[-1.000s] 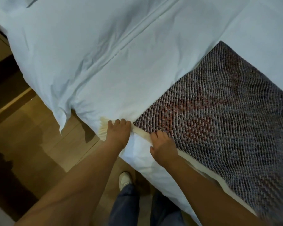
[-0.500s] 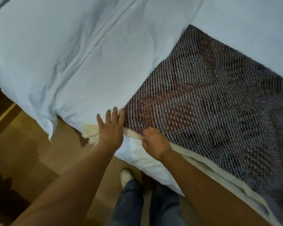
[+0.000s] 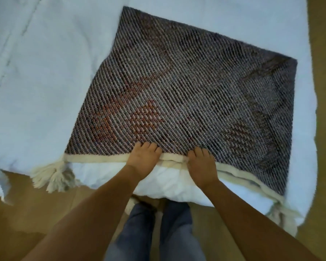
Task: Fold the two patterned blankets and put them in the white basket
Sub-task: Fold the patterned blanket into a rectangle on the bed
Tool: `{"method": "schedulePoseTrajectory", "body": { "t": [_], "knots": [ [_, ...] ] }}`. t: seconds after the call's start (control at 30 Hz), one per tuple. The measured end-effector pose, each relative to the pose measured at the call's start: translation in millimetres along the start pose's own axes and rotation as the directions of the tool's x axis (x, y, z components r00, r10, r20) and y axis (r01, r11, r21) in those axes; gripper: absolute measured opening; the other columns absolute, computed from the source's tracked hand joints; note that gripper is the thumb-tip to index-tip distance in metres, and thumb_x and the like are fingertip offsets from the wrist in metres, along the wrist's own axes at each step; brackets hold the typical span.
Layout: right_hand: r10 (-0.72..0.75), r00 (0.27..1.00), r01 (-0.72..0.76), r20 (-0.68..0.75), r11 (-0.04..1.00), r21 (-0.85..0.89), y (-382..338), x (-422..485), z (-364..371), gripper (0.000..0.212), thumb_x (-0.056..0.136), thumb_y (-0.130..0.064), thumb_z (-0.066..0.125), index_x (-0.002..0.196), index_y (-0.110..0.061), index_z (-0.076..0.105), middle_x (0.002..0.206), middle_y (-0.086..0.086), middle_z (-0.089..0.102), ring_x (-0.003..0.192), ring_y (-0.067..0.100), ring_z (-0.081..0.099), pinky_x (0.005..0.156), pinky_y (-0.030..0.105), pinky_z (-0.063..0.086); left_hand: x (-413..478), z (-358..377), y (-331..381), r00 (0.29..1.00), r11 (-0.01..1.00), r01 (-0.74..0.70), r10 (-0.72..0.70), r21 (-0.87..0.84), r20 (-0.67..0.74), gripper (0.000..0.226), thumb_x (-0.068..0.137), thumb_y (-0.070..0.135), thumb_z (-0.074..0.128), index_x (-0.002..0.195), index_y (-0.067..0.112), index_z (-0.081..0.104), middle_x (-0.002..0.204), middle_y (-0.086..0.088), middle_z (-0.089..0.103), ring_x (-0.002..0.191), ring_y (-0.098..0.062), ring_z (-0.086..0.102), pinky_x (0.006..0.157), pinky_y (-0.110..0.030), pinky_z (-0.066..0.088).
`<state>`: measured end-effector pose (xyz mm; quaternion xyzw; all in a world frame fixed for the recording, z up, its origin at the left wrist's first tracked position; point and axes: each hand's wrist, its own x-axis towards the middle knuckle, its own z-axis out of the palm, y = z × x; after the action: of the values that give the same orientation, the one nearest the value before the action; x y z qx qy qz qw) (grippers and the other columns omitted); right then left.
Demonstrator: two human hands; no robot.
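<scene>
The patterned blanket point(image 3: 186, 87) lies folded flat on the bed point(image 3: 45, 81), its cream near edge at the bed's rim, with bare sheet on its other sides. The left hand point(image 3: 143, 159) and right hand point(image 3: 201, 164) grip that edge side by side, fingers curled over it (thumbs hidden). Its tassels point(image 3: 53, 176) overhang the wooden floor point(image 3: 26, 219).

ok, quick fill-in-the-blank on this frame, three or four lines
1. The blanket lies flat on a white ___.
2. The left hand and right hand both grip its ___ edge.
3. Only ___ patterned blanket is in view.
4. A cream ___ hangs at its near left corner.

Missing words: bed; near; one; tassel.
</scene>
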<state>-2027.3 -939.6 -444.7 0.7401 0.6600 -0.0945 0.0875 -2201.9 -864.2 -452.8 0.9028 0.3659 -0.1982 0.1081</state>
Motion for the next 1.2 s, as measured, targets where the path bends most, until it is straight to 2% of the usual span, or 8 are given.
{"method": "schedulePoseTrajectory", "body": {
  "t": [0.13,0.3,0.47,0.67,0.8,0.97,1.07,1.2],
  "knots": [
    [-0.118,0.988,0.108,0.096,0.988,0.106,-3,1,4,0.008,0.070,0.000,0.070,0.077,-0.001,0.066,0.077,0.015,0.065,0.072,0.031,0.063,0.057,0.030,0.049,-4,-2,3,0.991,0.990,-0.125,0.121,0.068,0.051,0.033,0.091,0.010,0.035,0.124,0.009,0.043,0.123,-0.011,0.048,0.111,-0.029,0.047,0.093,-0.039,0.033],
    [-0.160,0.939,0.121,0.303,0.982,0.143,2,-1,12,0.029,0.086,-0.011,0.046,0.113,-0.008,0.058,0.115,0.010,0.059,0.107,0.028,0.054,0.081,0.031,0.045,-6,7,6,0.987,0.995,-0.067,0.054,0.080,0.152,0.038,0.089,0.016,0.042,0.127,0.012,0.041,0.125,-0.009,0.049,0.113,-0.028,0.049,0.093,-0.039,0.036],
    [-0.087,0.990,0.064,0.113,0.978,0.199,29,-20,4,0.028,0.064,-0.015,0.064,0.090,-0.005,0.058,0.091,0.014,0.059,0.085,0.033,0.055,0.073,0.038,0.046,7,-3,42,0.998,0.997,-0.070,0.070,-0.025,-0.002,0.047,0.087,0.037,0.047,0.126,0.016,0.034,0.122,-0.006,0.046,0.110,-0.027,0.047,0.087,-0.039,0.037],
    [0.151,0.988,-0.151,-0.016,0.987,-0.056,89,-46,14,0.029,0.053,-0.002,0.076,0.080,-0.005,0.064,0.076,0.015,0.063,0.065,0.033,0.059,0.058,0.035,0.050,37,-9,93,0.984,0.985,-0.170,0.171,0.022,-0.043,0.031,0.094,0.016,0.035,0.124,0.012,0.038,0.122,-0.010,0.044,0.110,-0.030,0.046,0.087,-0.041,0.039],
    [0.062,0.995,-0.063,0.077,0.998,0.013,104,-48,16,0.017,0.069,-0.001,0.069,0.086,-0.003,0.065,0.085,0.017,0.064,0.073,0.035,0.061,0.059,0.037,0.052,38,-1,104,0.974,0.974,-0.227,0.227,-0.009,-0.021,0.034,0.093,0.010,0.036,0.127,0.011,0.040,0.123,-0.011,0.048,0.106,-0.028,0.053,0.086,-0.037,0.045],
    [0.096,0.934,-0.134,0.345,0.987,0.089,109,-56,23,0.035,0.084,-0.011,0.050,0.119,-0.011,0.052,0.123,0.012,0.052,0.107,0.033,0.053,0.083,0.038,0.048,37,6,108,0.956,0.961,-0.275,0.272,0.018,0.107,0.041,0.094,0.015,0.042,0.134,0.012,0.034,0.132,-0.011,0.044,0.111,-0.027,0.052,0.092,-0.037,0.044],
    [0.134,0.951,-0.217,0.279,0.931,0.292,118,-59,22,0.030,0.082,-0.021,0.053,0.109,-0.007,0.054,0.115,0.012,0.055,0.107,0.030,0.050,0.081,0.034,0.045,46,-8,121,0.963,0.967,-0.247,0.252,-0.055,0.099,0.041,0.091,0.036,0.046,0.126,0.016,0.038,0.125,-0.006,0.049,0.106,-0.025,0.055,0.082,-0.037,0.047],
    [0.375,0.922,-0.376,0.097,0.809,0.452,159,-67,17,0.020,0.083,-0.021,0.055,0.087,-0.001,0.056,0.099,0.016,0.056,0.096,0.032,0.050,0.074,0.035,0.043,65,-34,161,0.969,0.963,-0.220,0.234,-0.156,0.080,0.045,0.089,0.047,0.044,0.122,0.016,0.042,0.122,-0.006,0.051,0.106,-0.026,0.055,0.083,-0.036,0.045]
  ]
}}
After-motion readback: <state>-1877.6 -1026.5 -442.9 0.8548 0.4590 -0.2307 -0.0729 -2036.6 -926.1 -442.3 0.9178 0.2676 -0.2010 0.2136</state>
